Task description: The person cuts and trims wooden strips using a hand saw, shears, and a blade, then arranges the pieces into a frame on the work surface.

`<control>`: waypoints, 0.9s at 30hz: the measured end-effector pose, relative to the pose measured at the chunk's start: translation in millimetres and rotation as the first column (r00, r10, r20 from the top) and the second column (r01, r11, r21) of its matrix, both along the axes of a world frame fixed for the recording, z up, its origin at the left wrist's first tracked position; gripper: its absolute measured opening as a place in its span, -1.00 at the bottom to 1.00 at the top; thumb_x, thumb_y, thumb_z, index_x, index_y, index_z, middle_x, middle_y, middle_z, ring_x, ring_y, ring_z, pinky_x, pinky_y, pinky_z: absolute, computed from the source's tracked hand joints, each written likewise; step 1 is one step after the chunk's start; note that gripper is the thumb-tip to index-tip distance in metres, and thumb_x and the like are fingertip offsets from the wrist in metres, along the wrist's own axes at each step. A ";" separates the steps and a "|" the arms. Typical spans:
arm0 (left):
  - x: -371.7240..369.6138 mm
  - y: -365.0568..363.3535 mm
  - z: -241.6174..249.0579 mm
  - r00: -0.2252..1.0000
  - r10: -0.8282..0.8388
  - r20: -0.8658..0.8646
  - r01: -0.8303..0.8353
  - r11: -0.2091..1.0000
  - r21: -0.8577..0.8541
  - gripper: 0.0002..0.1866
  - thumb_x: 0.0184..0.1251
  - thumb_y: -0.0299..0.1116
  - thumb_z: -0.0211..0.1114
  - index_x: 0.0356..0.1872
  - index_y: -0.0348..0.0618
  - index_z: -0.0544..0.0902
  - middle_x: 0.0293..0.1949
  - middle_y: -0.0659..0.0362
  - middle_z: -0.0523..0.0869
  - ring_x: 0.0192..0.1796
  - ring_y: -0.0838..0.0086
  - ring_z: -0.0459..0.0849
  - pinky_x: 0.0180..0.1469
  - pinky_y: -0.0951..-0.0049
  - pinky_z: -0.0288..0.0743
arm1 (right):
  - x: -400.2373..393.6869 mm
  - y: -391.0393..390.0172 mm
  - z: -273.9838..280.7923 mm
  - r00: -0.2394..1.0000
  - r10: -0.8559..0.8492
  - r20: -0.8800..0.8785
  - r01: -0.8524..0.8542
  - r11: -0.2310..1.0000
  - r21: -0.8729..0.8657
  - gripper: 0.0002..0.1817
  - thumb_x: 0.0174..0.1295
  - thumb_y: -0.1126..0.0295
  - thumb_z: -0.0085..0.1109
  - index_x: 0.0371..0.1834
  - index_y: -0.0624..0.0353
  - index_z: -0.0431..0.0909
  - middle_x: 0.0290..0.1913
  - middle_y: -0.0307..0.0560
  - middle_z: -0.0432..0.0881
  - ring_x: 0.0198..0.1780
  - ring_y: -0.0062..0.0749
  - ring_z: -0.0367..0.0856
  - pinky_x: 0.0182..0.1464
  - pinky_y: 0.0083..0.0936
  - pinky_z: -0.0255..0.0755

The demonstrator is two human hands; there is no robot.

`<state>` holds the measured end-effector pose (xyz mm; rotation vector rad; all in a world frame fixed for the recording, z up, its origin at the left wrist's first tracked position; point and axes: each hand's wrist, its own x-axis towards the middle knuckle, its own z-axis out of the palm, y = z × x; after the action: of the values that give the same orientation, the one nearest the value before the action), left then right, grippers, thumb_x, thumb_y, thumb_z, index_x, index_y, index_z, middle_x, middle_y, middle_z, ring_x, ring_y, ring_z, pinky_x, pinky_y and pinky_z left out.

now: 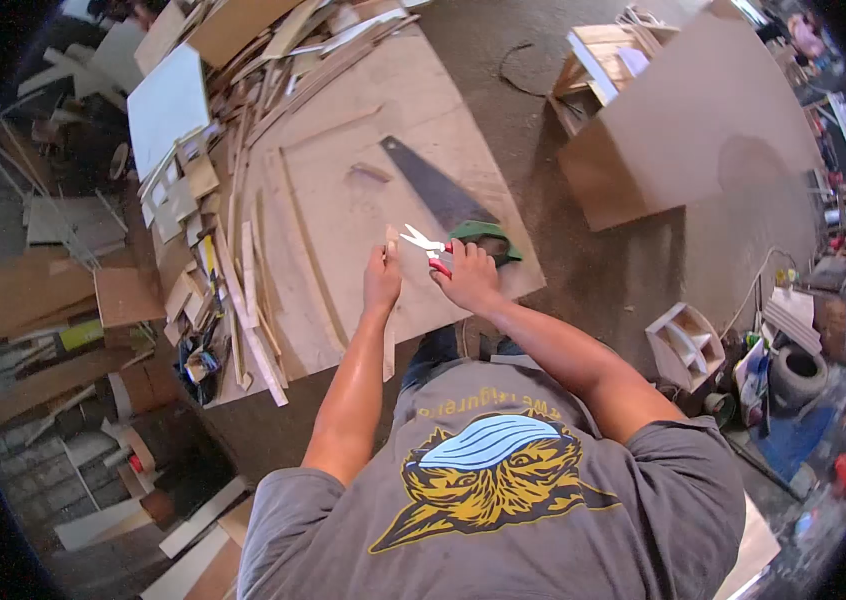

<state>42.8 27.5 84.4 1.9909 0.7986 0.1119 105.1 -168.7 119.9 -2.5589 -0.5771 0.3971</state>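
My left hand (381, 278) is closed around a narrow wooden strip (389, 352), whose tip shows above my fingers and whose lower end hangs down past my wrist. In my right hand (471, 277) are red-handled snips (425, 239), gripped by the handles. Their pale blades are spread apart and point left, close to the strip's upper end. A handsaw (431, 185) with a green handle (488, 238) lies on the plywood sheet (343, 175), just beyond my right hand. Farther up the sheet lies a small wood offcut (371, 172).
Scrap wood (208, 205) is heaped along the plywood's left side, with long strips (305, 240) lying loose on the sheet. At right, a large brown board (683, 130) leans by a wooden stool (603, 65). A small wooden box (685, 346) and clutter sit on the floor.
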 end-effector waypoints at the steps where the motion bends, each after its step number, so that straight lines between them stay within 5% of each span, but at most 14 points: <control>1: -12.3 18.5 -5.8 0.999 0.041 -0.032 -0.041 0.999 -0.008 -0.59 0.71 -0.01 0.09 -0.01 -0.22 0.60 -0.44 -0.03 0.67 -0.35 0.18 0.70 -0.22 0.15 0.52 | -5.0 21.7 -7.8 1.000 0.023 0.003 -0.023 0.998 -0.059 -0.25 0.22 -0.15 0.40 0.31 0.11 0.45 0.11 0.14 0.58 0.18 0.08 0.58 0.18 -0.02 0.43; 8: -41.3 109.6 -7.0 0.983 0.183 0.012 -0.174 0.953 -0.249 -0.64 0.73 -0.03 0.08 -0.02 -0.15 0.60 -0.55 0.19 0.56 -0.51 0.50 0.55 -0.39 0.37 0.43 | -5.3 126.7 -51.6 0.977 0.192 0.088 -0.166 0.957 -0.239 -0.17 0.15 -0.24 0.43 0.32 0.14 0.49 0.17 0.09 0.58 0.31 -0.03 0.48 0.34 -0.06 0.28; 11: -37.7 133.9 16.4 0.967 0.249 -0.051 -0.249 0.886 -0.391 -0.65 0.74 -0.06 0.07 -0.08 -0.16 0.59 -0.56 0.28 0.49 -0.52 0.60 0.49 -0.44 0.45 0.36 | 23.7 160.1 -41.0 0.959 0.273 0.072 -0.245 0.932 -0.266 -0.25 0.18 -0.10 0.47 0.29 0.16 0.52 0.19 0.08 0.58 0.33 -0.03 0.47 0.36 -0.06 0.30; 14: -37.3 154.2 20.8 0.977 0.210 -0.024 -0.204 0.906 -0.371 -0.64 0.75 -0.07 0.06 -0.14 -0.17 0.57 -0.55 0.29 0.48 -0.52 0.62 0.46 -0.45 0.47 0.35 | 80.7 194.0 -87.4 0.913 0.279 0.297 -0.219 0.950 -0.221 -0.37 0.22 0.05 0.46 0.27 0.15 0.55 0.19 0.09 0.57 0.34 -0.04 0.48 0.34 -0.08 0.35; 17: -41.3 158.8 20.8 0.977 0.215 0.001 -0.198 0.902 -0.384 -0.64 0.75 -0.07 0.06 -0.18 -0.14 0.55 -0.54 0.30 0.47 -0.51 0.63 0.45 -0.44 0.48 0.34 | 123.6 233.8 -61.3 0.925 0.144 0.352 -0.096 0.984 -0.151 -0.52 0.26 0.19 0.41 0.19 0.12 0.57 0.19 0.08 0.58 0.34 -0.03 0.49 0.29 -0.10 0.42; 20: -45.4 157.5 26.9 0.981 0.195 0.019 -0.177 0.920 -0.349 -0.60 0.75 -0.03 0.04 -0.19 -0.17 0.54 -0.53 0.24 0.49 -0.50 0.55 0.48 -0.41 0.39 0.37 | 153.8 251.9 -78.4 0.966 0.170 0.196 -0.119 0.962 -0.246 -0.60 0.29 0.23 0.37 0.13 0.11 0.56 0.25 0.05 0.56 0.35 -0.03 0.49 0.26 -0.09 0.45; 23: -51.1 154.4 24.2 0.987 0.155 0.051 -0.141 0.968 -0.207 -0.52 0.75 0.03 -0.01 -0.21 -0.22 0.52 -0.53 0.15 0.50 -0.48 0.43 0.50 -0.38 0.30 0.40 | 148.0 240.8 -90.6 0.904 0.303 0.302 -0.232 0.940 -0.250 -0.67 0.36 0.24 0.30 0.08 0.13 0.54 0.11 0.12 0.65 0.16 0.01 0.63 0.11 -0.08 0.53; 27: -50.4 142.8 39.1 0.991 0.130 -0.017 -0.131 0.982 -0.139 -0.44 0.75 0.09 -0.10 -0.13 -0.25 0.60 -0.41 -0.01 0.67 -0.33 0.14 0.69 -0.23 0.13 0.51 | 116.4 226.8 -68.7 0.987 0.151 -0.051 -0.144 0.983 0.114 -0.75 0.43 0.26 0.24 0.01 0.15 0.53 -0.21 0.16 0.70 -0.15 0.07 0.73 -0.14 -0.10 0.56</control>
<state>-7.6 170.4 123.5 1.8080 0.9179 0.1210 221.5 58.1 51.2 -2.3990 -0.7482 0.4775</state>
